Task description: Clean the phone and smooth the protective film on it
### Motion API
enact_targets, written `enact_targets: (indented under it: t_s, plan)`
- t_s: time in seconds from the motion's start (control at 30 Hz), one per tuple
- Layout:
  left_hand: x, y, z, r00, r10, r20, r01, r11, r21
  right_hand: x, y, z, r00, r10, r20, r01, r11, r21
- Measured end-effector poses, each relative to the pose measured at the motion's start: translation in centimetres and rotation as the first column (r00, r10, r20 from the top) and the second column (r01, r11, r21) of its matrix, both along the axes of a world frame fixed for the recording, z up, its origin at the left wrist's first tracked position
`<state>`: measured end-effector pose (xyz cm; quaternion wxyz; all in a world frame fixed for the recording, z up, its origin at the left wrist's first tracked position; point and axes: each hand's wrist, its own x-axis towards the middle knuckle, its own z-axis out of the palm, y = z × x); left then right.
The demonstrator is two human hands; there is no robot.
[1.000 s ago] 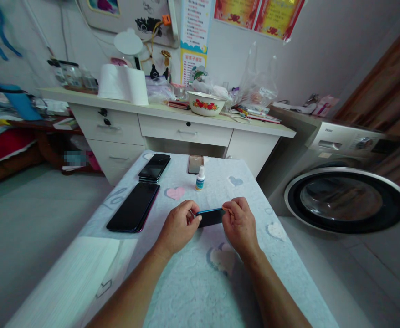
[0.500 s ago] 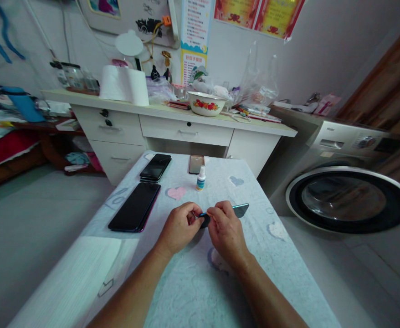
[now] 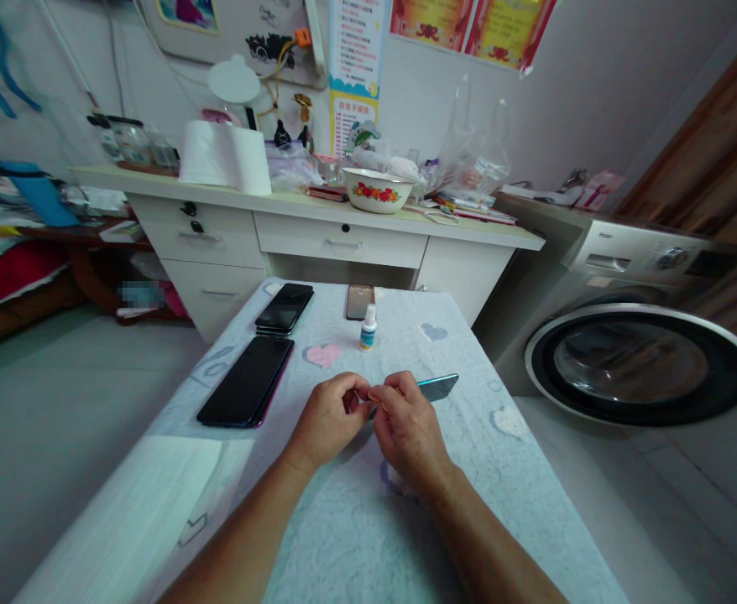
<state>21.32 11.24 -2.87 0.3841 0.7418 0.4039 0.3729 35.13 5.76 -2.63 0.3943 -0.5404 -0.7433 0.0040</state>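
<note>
A thin dark phone with a bluish edge is tilted above the cloth-covered table. Its right end sticks out past my right hand, and most of the rest is hidden behind the fingers. My left hand is closed in a pinch on the phone's left end. The right fingers are curled on the phone's near edge, their tips close against the left fingertips. Whether anything small is between the fingertips I cannot tell. Beyond the hands stands a small white spray bottle with a blue and yellow label.
A large black phone or tablet lies at the table's left, with stacked phones behind it. A clear brownish phone case is at the far edge. A white desk stands behind, a washing machine at right.
My right hand has slid a little left along the phone, so its fingertips now meet the left ones and more of the phone's right end shows. The left hand stays almost still.
</note>
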Motion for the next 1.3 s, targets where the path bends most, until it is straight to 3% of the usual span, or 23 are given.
enact_targets:
  t_s: [0.47,0.93,1.3]
  plan:
    - [0.0,-0.1,-0.2,1.000,-0.006,-0.004,0.006,0.999,-0.037,2.8,0.1,0.8,0.981,-0.195,-0.003,0.195,0.981,0.024]
    - [-0.1,0.0,-0.1,1.000,0.018,-0.025,-0.018,1.000,-0.023,6.4,0.7,0.6,0.914,-0.400,-0.059,0.403,0.914,0.053]
    - [-0.4,0.2,-0.6,0.999,0.039,-0.012,-0.039,0.999,0.021,7.9,1.0,0.0,0.864,-0.447,-0.232,0.467,0.883,0.036]
